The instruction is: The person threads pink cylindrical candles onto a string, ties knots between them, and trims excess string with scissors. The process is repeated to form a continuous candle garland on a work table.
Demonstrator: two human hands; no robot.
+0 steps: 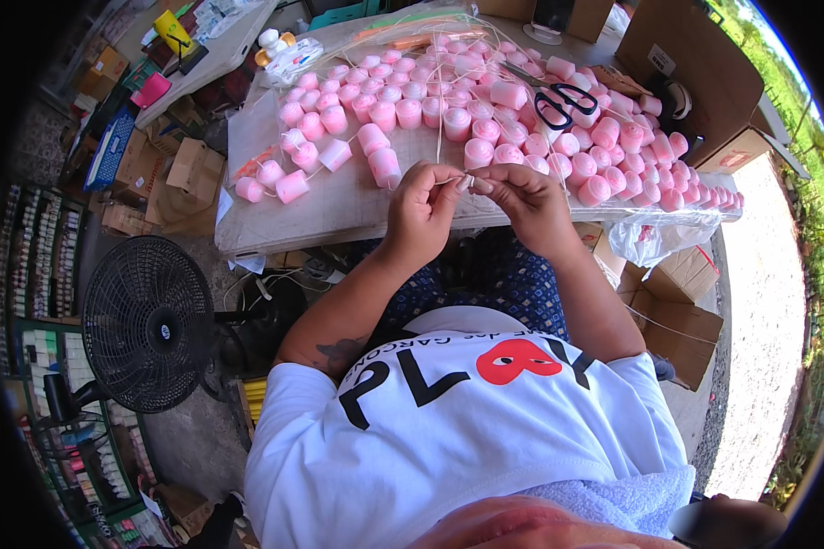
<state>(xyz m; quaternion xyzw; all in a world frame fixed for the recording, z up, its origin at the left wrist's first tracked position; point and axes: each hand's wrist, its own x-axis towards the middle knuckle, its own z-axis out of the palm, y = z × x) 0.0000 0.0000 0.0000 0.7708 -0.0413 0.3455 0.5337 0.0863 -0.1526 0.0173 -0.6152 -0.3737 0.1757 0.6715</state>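
Both my hands meet at the table's near edge, fingertips pinched together. My left hand [421,210] is closed on a pale string [467,181]. From the right, my right hand [529,203] grips the same string, a small bunched bit of it showing between the fingertips. Long thin strands run up from there across the pile. Just beyond my fingers lie many small pink cup-shaped pieces with swirled tops [456,123], some seemingly joined by string. On top of them rests a pair of dark-handled scissors [566,104], its blades pointing to the far left.
The pink pieces cover much of the white table [339,215]. Clear plastic [659,236] hangs off its right front edge. Cardboard boxes [682,316] stand below right, and a large carton [691,59] at the back right. A black fan [148,322] stands on the left.
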